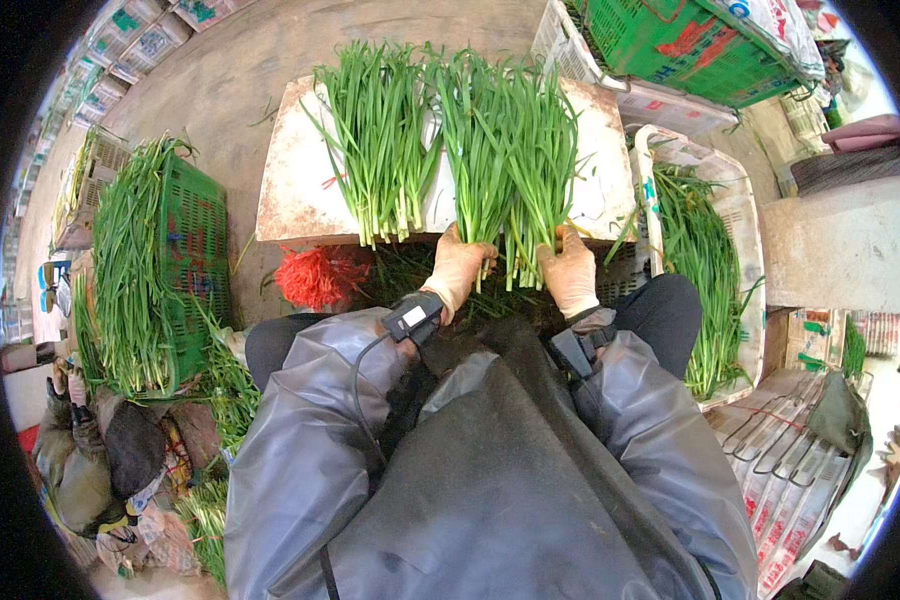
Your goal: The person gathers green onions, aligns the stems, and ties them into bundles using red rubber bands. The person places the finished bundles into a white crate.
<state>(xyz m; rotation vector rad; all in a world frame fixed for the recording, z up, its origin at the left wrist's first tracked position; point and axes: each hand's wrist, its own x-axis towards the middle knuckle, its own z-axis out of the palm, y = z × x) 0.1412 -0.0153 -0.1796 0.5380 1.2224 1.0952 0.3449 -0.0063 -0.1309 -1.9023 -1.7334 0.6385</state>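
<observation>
My left hand (458, 266), in a pale glove, grips the stem ends of a bunch of Chinese chives (474, 150) at the near edge of a low white-topped table (292, 165). In my right hand (568, 270), gloved alike, are the stems of the bunch (544, 150) beside it on the right. Some pale stem ends hang past the table edge between my hands. Another bunch of chives (379, 142) lies to the left, apart from my hands, its leaves pointing away from me.
Red ties (319, 276) hang below the table's left front. A green crate (195, 270) heaped with chives stands left, a white crate (750, 262) of chives right. Stacked crates (690, 60) rise at the back right. Another person (82, 457) sits at the lower left.
</observation>
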